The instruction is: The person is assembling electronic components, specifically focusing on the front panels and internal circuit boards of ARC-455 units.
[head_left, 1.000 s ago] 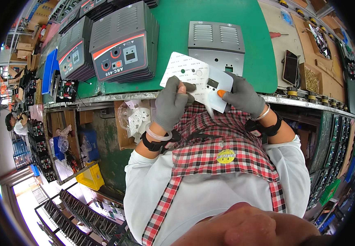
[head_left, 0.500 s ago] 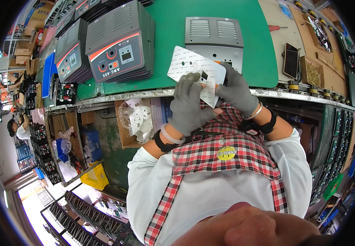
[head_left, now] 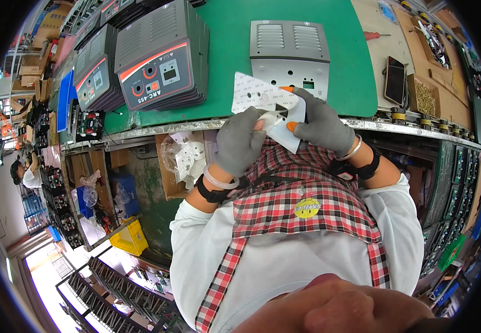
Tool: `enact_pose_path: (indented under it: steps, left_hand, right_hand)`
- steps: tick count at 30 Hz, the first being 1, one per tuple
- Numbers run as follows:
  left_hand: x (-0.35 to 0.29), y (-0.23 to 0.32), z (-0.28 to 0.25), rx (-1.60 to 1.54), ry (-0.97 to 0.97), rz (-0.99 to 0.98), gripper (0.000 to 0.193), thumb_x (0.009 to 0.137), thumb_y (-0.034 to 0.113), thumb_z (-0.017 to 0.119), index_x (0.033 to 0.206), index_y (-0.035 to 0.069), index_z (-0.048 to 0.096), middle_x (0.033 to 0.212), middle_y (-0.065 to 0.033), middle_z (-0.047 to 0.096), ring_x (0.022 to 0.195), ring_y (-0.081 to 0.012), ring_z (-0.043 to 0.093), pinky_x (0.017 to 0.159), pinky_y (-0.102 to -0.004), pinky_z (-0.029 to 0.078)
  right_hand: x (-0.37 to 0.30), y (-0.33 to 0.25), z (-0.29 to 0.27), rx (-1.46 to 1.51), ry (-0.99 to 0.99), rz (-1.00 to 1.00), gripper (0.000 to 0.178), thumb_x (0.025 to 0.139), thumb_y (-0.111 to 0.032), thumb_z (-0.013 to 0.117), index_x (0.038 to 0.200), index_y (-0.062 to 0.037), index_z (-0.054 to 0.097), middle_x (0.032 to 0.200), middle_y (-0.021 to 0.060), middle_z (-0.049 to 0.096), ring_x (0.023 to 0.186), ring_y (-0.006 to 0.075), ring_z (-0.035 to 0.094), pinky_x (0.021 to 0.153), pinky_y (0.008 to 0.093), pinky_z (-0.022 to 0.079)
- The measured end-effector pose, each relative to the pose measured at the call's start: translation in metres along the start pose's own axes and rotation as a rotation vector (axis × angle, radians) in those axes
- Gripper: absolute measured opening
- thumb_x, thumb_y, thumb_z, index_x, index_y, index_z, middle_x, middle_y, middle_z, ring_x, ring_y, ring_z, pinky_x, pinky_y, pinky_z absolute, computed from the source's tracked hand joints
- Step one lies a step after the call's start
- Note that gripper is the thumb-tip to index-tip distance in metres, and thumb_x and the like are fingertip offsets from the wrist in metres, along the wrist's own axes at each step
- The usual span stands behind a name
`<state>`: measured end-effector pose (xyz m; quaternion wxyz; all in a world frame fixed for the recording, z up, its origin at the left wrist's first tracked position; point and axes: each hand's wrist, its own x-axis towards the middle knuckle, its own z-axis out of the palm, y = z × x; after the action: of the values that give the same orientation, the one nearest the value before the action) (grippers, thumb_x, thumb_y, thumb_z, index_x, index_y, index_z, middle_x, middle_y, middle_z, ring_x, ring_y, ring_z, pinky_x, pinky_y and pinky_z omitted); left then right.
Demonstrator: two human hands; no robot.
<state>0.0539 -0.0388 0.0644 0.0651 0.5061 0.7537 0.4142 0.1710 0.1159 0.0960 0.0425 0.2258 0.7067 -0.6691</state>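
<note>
A white-backed adhesive panel label with small cut-outs is held in front of me at the bench edge. My gloved right hand grips its right side, with bare fingertips showing through the glove. At the label's lower part, my gloved left hand pinches a curled flap of backing paper that is lifting off. Just beyond the label lies a bare grey metal panel, bent, with two louvred vents and several holes. The label hides part of its lower left.
Stacked grey panels with labels on their fronts stand at the left of the green bench mat. Below the bench edge, a carton holds crumpled backing paper. At the right are a phone, a screwdriver and a box of small screws.
My left hand has drawn down and left, and a flap of backing paper now curls away from the label. The label has tilted, uncovering more of the metal panel.
</note>
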Motion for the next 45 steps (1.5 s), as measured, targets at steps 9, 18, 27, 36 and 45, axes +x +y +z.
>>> enact_pose_path:
  steps: [9,18,27,36,45]
  left_hand:
    - [0.008,-0.005,-0.015,-0.022,-0.108,-0.072,0.017,0.076,0.016,0.049,0.089,0.005,0.047,0.068,-0.0179,0.052,0.062,-0.0324,0.054,0.055,-0.0395,0.042]
    - [-0.027,-0.053,-0.053,-0.662,0.298,-0.669,0.023,0.085,0.017,0.041,0.099,-0.001,0.047,0.075,-0.0053,0.052,0.056,-0.0095,0.048,0.046,-0.0224,0.039]
    - [-0.253,-0.220,-0.079,-0.533,0.581,-1.398,0.013,0.079,0.012,0.046,0.088,0.004,0.050,0.063,-0.0030,0.051,0.044,-0.0105,0.047,0.037,-0.0234,0.038]
    - [-0.282,-0.245,-0.057,0.602,0.682,-1.369,0.019,0.073,0.014,0.053,0.086,0.000,0.056,0.085,-0.0220,0.057,0.083,-0.0357,0.056,0.069,-0.0400,0.043]
    - [-0.292,-0.278,0.009,0.521,-0.030,-1.458,0.031,0.075,0.020,0.052,0.103,0.006,0.050,0.107,-0.0189,0.053,0.097,-0.0332,0.052,0.077,-0.0394,0.044]
  right_hand:
    - [0.003,0.014,-0.011,0.245,-0.258,-0.025,0.064,0.063,-0.011,0.060,0.120,0.0054,0.035,0.097,0.0131,0.056,0.089,0.0182,0.053,0.078,0.0285,0.043]
    - [-0.004,0.031,-0.046,0.215,-0.150,-0.082,0.062,0.060,-0.017,0.066,0.112,0.0080,0.043,0.097,0.0144,0.055,0.084,0.0167,0.053,0.074,0.0273,0.044]
    - [-0.021,0.022,-0.059,0.204,0.122,0.046,0.057,0.062,-0.021,0.066,0.108,0.0066,0.043,0.071,0.0055,0.057,0.036,0.0039,0.042,0.029,0.0153,0.029]
    - [-0.021,0.023,-0.047,0.108,0.375,-0.033,0.041,0.076,-0.024,0.058,0.105,0.0012,0.047,0.058,0.0001,0.051,0.034,0.0026,0.037,0.030,0.0159,0.023]
    - [-0.025,0.023,-0.040,0.116,0.403,-0.072,0.031,0.078,-0.013,0.054,0.103,0.0032,0.047,0.061,0.0024,0.053,0.035,0.0034,0.038,0.031,0.0160,0.027]
